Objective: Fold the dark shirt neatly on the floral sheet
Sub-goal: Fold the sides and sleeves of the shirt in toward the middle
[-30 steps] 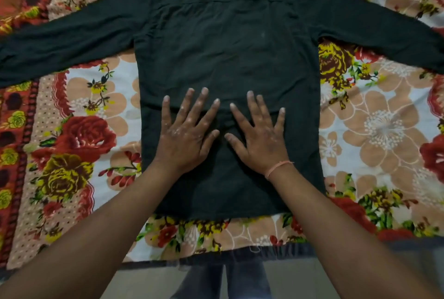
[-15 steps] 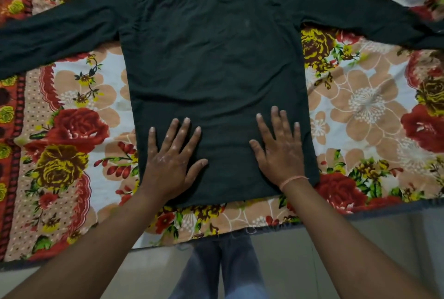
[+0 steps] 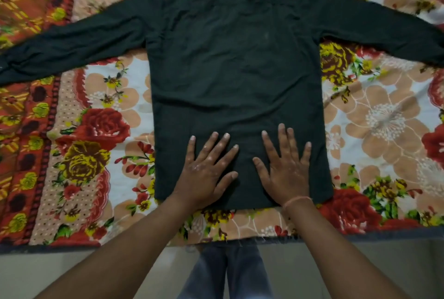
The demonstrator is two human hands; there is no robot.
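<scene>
On a floral sheet (image 3: 384, 118) of red roses, yellow blooms and peach-coloured flowers over a pale ground, a dark shirt (image 3: 230, 77) lies spread flat, its collar end away from the person and its hem (image 3: 242, 206) nearest them. Both sleeves reach straight out from the shirt's body: the left sleeve (image 3: 72, 46) runs across the sheet's orange-red patterned border (image 3: 24, 130), and the right sleeve (image 3: 379, 27) crosses the pale flowered part. The cloth shows light creases across its middle.

Both hands rest palm down on the shirt's lower part, just above the hem. The left hand (image 3: 206, 173) lies flat with fingers straight and fanned apart, gripping nothing. The right hand (image 3: 286, 169), just beside it and not touching it, is likewise flat with fingers spread, holding nothing. A thin pink thread band (image 3: 296, 200) circles the right wrist at the shirt's hem.

Below the hem, a strip of sheet shows before its dark edge (image 3: 384, 232), which has a few loose threads. Beyond that edge, on the person's side of the shirt, is a plain grey floor (image 3: 360, 265), where the person's blue jeans (image 3: 228, 272) appear between the two bare forearms.
</scene>
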